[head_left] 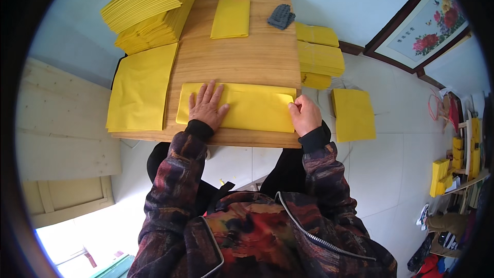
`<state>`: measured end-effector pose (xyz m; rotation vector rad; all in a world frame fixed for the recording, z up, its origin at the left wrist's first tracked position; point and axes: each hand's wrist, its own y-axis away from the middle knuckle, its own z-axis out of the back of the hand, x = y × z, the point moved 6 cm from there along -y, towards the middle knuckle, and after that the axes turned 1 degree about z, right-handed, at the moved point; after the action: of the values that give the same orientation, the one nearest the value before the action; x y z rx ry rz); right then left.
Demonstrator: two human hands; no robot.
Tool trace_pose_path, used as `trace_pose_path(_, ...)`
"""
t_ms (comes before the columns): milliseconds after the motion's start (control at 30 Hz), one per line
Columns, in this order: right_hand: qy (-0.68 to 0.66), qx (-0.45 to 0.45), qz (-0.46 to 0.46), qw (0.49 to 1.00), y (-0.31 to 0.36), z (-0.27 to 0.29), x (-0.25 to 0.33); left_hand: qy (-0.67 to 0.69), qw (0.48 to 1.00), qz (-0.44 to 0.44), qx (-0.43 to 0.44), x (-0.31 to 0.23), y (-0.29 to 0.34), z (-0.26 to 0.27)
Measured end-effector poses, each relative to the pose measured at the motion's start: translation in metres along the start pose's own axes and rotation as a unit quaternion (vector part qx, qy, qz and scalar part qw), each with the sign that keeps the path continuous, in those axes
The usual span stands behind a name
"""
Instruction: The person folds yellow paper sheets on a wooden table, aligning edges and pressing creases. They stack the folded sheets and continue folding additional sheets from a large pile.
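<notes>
A long folded yellow sheet [252, 110] lies across the near part of the wooden table, and whether it is paper or cloth I cannot tell. My left hand [206, 106] rests flat on its left part with the fingers spread. At the sheet's right end, my right hand [305, 115] is closed, its thumb and fingers pinching the upper right corner, which is slightly lifted. Just to the left lies a larger flat yellow sheet or pile [140, 88] at the table's edge.
On the wooden table [236, 62] lie another folded yellow piece [231, 13] and a dark grey knitted item [281, 16]. A tall yellow stack [149, 13] rises at the far left. Yellow bundles [320, 56] and a yellow pile [354, 115] sit right of the table.
</notes>
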<state>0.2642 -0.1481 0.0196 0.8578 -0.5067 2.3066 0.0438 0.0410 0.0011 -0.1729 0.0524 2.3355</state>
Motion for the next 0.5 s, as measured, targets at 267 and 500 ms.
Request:
trace_pose_path(267,0.038,-0.033,0.016,0.999,-0.0023,-0.0001,0.0071,-0.016,0.999,0.020,0.039,-0.0034,-0.0023,0.0083)
trace_pose_path(500,0.056,-0.022,0.005,0.998,-0.0030,0.0009,0.0085,-0.021,0.999,0.014,0.028,-0.0049,0.0005,0.0068)
